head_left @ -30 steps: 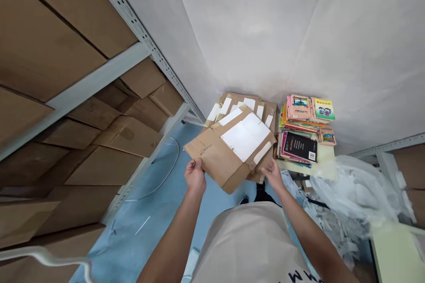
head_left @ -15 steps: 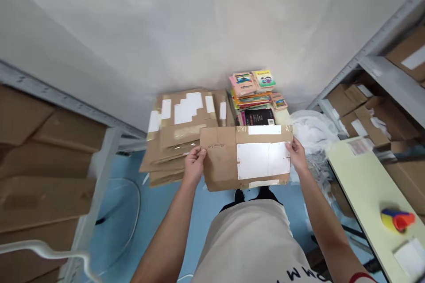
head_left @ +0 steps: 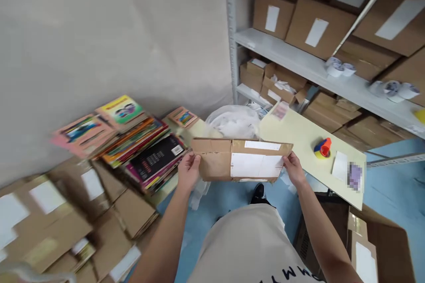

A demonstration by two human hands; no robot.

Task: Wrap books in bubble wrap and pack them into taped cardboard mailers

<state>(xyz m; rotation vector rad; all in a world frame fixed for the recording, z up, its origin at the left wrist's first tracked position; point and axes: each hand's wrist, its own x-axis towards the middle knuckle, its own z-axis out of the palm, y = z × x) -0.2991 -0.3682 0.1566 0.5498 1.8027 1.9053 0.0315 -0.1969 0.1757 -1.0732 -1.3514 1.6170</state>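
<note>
A flattened cardboard box (head_left: 214,166) with white labels on its right part is held up in front of my body, above the blue floor. My left hand (head_left: 189,169) pinches its left edge, thumb on the near face. At the opposite edge, my right hand (head_left: 293,168) grips the upper right corner. Just left of my left hand lies a stack of books (head_left: 156,159), a black one with a barcode on top. Behind it rises a taller pile of thin colourful booklets (head_left: 122,112).
A pale table (head_left: 292,132) on the right bears a tape dispenser (head_left: 322,148) and a white paper (head_left: 340,166). Grey shelving (head_left: 285,53) holds cardboard boxes and tape rolls. Flattened cartons (head_left: 56,221) lie at lower left. A white plastic bag (head_left: 232,120) sits beyond the held cardboard.
My view and body have turned right, bringing the shelving and pale table further into sight. The cardboard stays in both hands and now tilts to look narrower.
</note>
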